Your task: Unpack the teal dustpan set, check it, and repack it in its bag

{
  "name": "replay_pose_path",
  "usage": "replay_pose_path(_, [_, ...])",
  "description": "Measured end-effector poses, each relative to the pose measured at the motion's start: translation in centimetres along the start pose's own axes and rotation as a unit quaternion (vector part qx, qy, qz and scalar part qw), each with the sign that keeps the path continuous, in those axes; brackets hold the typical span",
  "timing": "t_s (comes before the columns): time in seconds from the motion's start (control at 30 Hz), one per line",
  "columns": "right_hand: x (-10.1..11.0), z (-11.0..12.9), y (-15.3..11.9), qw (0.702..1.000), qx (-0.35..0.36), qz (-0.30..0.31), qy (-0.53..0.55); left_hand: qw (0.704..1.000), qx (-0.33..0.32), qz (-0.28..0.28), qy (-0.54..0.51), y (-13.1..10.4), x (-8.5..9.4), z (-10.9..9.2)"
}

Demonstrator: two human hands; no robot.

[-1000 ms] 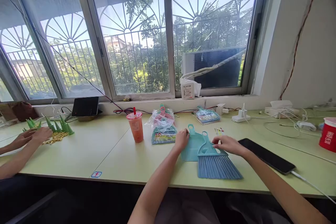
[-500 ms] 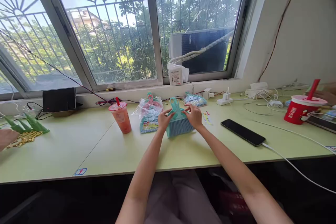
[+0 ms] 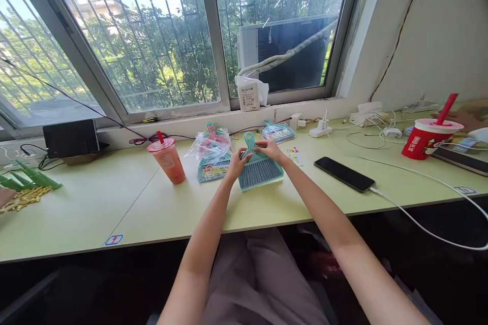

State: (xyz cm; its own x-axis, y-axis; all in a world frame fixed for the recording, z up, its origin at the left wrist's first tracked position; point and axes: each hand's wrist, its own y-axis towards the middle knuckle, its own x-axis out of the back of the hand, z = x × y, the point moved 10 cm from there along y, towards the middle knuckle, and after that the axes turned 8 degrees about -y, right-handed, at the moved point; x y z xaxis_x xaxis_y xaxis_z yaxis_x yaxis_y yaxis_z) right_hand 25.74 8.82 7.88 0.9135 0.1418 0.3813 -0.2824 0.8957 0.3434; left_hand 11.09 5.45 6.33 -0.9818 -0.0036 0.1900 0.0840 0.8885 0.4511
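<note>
Brush-and-dustpan set (image 3: 260,170) gripped by both hands.

A small blue sticker (image 3: 114,239) with a red lightning sign sits at the desk's (image 3: 95,208) front edge. The red cup (image 3: 423,141) bears white characters, too small to read. The white box's (image 3: 248,99) printed label is illegible.

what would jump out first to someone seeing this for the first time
Mid-desk, the left hand and right hand hold a teal mini broom and dustpan set. Just left of it lie bagged sets and an orange drink cup. A black phone lies to the right, a red cup at the far right.
</note>
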Motion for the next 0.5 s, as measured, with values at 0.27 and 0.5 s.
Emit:
replay_pose_path(0.27, [0.6,-0.5,0.3,0.996,-0.042,-0.054,-0.051,0.997,-0.031,-0.034,0.068,-0.6,0.3,-0.8])
replay_pose_path(0.5, [0.9,0.3,0.0,0.986,-0.058,-0.079,-0.138,0.999,0.016,-0.044,0.01,-0.4,0.8,0.2])
